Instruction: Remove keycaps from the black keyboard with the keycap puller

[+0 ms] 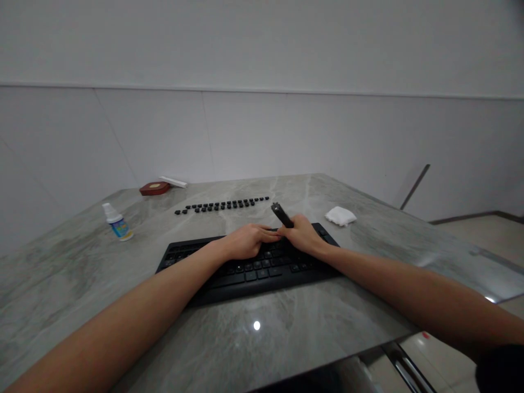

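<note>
A black keyboard [245,270] lies on the grey marble table [254,338] in front of me. My left hand [245,240] rests flat on its upper rows, fingers pointing right and touching my right hand. My right hand [303,234] is closed around a dark, slim tool [281,214] whose end sticks up and to the left above the keyboard's far edge. Behind the keyboard, a row of several loose black keycaps [223,206] is laid out on the table.
A small white spray bottle with a blue label [117,222] stands at the left. A red-brown box [154,188] and a white stick-like object [173,181] sit at the far edge. A folded white cloth [340,216] lies right of the keyboard. The table's edge runs along the right.
</note>
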`<state>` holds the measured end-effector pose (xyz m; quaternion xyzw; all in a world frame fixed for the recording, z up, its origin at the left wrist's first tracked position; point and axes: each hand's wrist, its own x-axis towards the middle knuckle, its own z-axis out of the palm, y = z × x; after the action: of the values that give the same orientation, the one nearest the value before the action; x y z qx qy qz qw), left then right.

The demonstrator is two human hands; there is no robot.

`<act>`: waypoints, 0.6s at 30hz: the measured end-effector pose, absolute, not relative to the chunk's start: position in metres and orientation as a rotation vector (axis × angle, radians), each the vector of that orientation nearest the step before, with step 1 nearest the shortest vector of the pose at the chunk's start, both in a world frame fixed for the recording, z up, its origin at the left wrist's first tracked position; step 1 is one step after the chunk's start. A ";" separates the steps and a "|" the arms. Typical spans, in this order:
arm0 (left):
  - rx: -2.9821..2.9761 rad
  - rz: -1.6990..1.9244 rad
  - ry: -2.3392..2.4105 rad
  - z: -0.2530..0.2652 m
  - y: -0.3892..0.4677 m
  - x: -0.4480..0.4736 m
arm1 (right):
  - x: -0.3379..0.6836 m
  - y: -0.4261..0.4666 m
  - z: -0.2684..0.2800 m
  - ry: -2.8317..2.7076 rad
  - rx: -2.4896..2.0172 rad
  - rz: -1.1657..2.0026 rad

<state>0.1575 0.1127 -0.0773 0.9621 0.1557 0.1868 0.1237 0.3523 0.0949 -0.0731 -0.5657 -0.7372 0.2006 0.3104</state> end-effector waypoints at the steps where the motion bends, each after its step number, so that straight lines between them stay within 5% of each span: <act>1: 2.798 0.549 0.486 -0.077 0.112 0.157 | 0.352 0.093 -0.074 -2.024 -1.464 0.412; 5: 2.746 0.574 0.560 -0.073 0.108 0.158 | 0.352 0.085 -0.077 -2.269 -1.323 0.022; 11: 2.798 0.502 0.348 -0.061 0.102 0.160 | 0.353 0.081 -0.080 -2.376 -1.181 -0.155; 18: 2.799 0.600 0.443 -0.075 0.111 0.158 | 0.353 0.094 -0.074 -2.007 -1.478 0.411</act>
<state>0.1585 0.1105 -0.0751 0.9590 0.1517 0.2056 0.1224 0.3533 0.0941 -0.0737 -0.5576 -0.7572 0.1551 0.3029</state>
